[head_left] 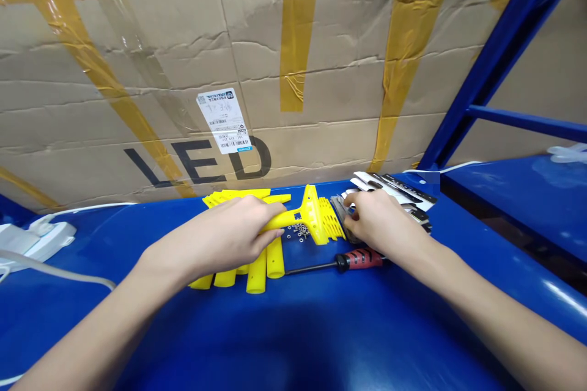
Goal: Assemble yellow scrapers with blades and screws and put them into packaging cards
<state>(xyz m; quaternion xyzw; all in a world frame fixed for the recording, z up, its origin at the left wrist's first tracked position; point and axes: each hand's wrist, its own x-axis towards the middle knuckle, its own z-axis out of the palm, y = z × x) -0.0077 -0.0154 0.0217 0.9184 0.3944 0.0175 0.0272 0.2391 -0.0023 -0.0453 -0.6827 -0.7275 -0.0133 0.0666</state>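
Observation:
My left hand (243,229) is wrapped round the handle of a yellow plastic scraper (313,214), whose wide head points right. Beyond that head lies a row of yellow toothed-looking flat pieces (331,220). My right hand (367,214) has its fingers bent together at a pile of thin grey plates (340,211); whatever is between the fingertips is hidden. Under and beside my left hand lie several yellow tubular handles (257,272). Small nuts and screws (299,232) are scattered below the scraper's neck.
A screwdriver (360,259) with a red and black grip lies in front of my right hand. Black and white flat packets (398,189) sit behind it. A taped cardboard box (321,73) stands at the back of the blue table (321,336). White power strip (41,241) at left.

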